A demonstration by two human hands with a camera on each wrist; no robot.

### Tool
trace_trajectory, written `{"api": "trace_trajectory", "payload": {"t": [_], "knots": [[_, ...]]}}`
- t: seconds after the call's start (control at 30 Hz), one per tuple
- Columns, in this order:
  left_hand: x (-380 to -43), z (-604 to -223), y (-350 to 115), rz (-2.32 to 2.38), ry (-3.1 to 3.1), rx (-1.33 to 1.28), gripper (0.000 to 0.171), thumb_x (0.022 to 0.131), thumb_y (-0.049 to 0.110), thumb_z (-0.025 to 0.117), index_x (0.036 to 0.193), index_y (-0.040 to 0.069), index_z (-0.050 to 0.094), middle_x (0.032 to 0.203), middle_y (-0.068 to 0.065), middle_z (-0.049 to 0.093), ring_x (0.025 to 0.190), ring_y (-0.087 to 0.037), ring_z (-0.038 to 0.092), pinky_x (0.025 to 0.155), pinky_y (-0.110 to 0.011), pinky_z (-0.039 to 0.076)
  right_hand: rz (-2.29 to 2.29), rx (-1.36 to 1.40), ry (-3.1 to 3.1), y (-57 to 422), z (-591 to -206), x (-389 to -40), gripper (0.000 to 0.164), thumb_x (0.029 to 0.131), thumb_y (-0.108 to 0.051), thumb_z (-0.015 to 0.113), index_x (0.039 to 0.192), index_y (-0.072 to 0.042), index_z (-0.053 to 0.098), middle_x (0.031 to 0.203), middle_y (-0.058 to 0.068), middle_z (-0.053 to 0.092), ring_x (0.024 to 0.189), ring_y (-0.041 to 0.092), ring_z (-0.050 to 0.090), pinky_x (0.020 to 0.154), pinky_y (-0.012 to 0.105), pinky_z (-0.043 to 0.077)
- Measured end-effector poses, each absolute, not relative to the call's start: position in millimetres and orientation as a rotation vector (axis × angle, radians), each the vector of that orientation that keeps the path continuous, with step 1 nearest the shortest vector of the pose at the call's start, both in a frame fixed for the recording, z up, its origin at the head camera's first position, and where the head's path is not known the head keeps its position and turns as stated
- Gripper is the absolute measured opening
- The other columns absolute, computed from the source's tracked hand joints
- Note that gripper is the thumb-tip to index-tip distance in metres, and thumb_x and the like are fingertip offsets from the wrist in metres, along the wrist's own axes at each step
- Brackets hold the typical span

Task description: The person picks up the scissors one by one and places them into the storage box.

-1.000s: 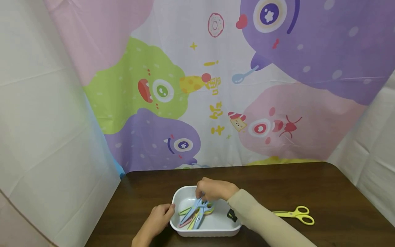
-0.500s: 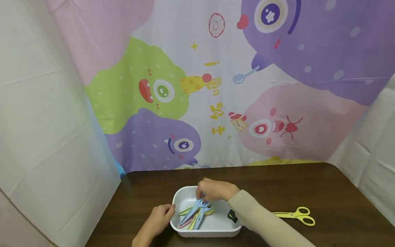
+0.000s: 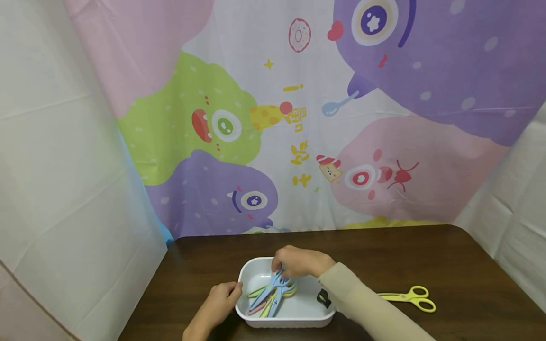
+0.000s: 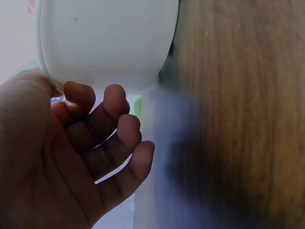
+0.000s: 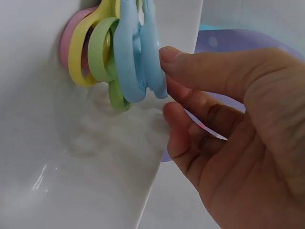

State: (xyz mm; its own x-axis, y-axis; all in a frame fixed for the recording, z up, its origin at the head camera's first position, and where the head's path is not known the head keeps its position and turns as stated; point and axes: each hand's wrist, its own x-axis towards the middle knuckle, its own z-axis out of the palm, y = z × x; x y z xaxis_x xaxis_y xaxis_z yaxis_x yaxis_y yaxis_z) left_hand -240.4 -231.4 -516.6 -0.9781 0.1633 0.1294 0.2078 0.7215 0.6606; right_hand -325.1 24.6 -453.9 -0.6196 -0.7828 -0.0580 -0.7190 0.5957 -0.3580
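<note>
My right hand is over the back of a white plastic tray, its thumb and fingertips pinching the handle of light blue scissors. The blue blades lie spread apart, pointing toward the tray's near left corner. Underneath are green scissors, yellow scissors and pink scissors, partly covered by the blue pair. At the tray's left end, my left hand grips the rim between thumb and index finger. Its other fingers are loosely bent in the left wrist view.
Another pair of yellow scissors lies on the dark wooden table right of the tray, blades partly hidden by my right sleeve. A small black object shows by that sleeve. A printed cloth hangs behind the table.
My right wrist and sleeve have shifted very slightly to the right. Both hands keep their holds, and the scissors look almost unmoved.
</note>
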Motion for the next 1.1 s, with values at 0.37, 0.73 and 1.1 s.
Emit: {"api": "trace_trajectory", "payload": {"t": [0.37,0.73,1.1], "knots": [[-240,-516,-231,-1.097,-2.862,-0.299,0.039,0.104,0.025,0.055,0.066,0.015,0.053,0.057,0.009,0.049,0.053,-0.003,0.045,0.054,-0.022,0.038,-0.587,-1.245,2.600,40,-448,-323,0.027,0.089,-0.009,0.079,0.116,-0.012,0.076,0.109,-0.001,0.073,0.100,0.012,0.064,0.088,0.024,0.053],[-240,-515,-231,-1.099,-2.863,-0.313,0.040,0.104,0.025,0.055,0.066,0.015,0.054,0.057,0.008,0.049,0.052,-0.004,0.045,0.053,-0.022,0.038,-0.704,-1.265,2.634,53,-441,-318,0.036,0.089,-0.017,0.081,0.123,-0.008,0.072,0.120,0.005,0.072,0.114,0.023,0.066,0.098,0.034,0.053],[-239,-514,-232,-1.115,-2.862,-0.310,0.040,0.104,0.026,0.055,0.066,0.015,0.053,0.056,0.009,0.049,0.052,-0.004,0.045,0.053,-0.022,0.037,-0.799,-1.314,2.682,69,-440,-313,0.038,0.090,-0.019,0.080,0.125,-0.006,0.070,0.122,0.007,0.071,0.115,0.020,0.065,0.101,0.039,0.052]]}}
